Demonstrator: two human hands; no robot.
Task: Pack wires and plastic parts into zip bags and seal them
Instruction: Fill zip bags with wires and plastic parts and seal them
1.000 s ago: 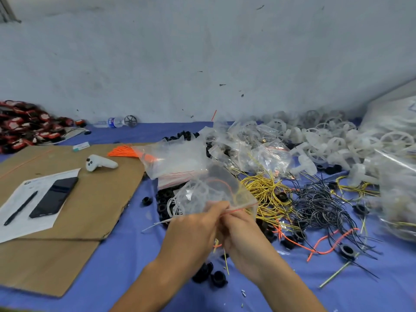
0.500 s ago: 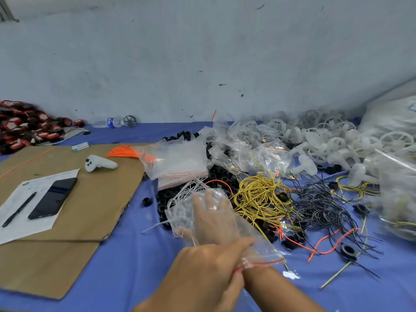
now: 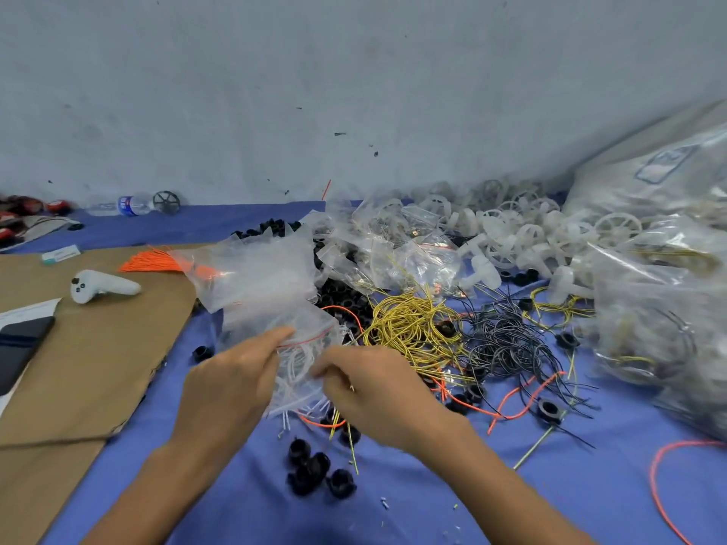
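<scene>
My left hand (image 3: 232,383) pinches the red-lined mouth of a clear zip bag (image 3: 291,328) above the blue cloth. My right hand (image 3: 377,387) is beside it, its fingers closed around a bunch of white wires (image 3: 299,383) that hangs between the two hands under the bag's mouth. A coil of yellow wires (image 3: 409,328) and a tangle of black wires (image 3: 507,340) lie just right of the hands. Several black plastic rings (image 3: 314,470) lie on the cloth below the hands. White plastic wheels (image 3: 523,234) are piled at the back right.
A brown cardboard sheet (image 3: 90,367) covers the left side, with a white controller (image 3: 102,287), a phone (image 3: 19,348) and orange wires (image 3: 153,263) on it. Empty zip bags (image 3: 259,273) are heaped behind the hands. Big filled bags (image 3: 661,320) stand at the right. The wall is close behind.
The filled bag from earlier is no longer in the hands. My left hand now holds another bag by its mouth and my right hand has come out and closed on white wires.
</scene>
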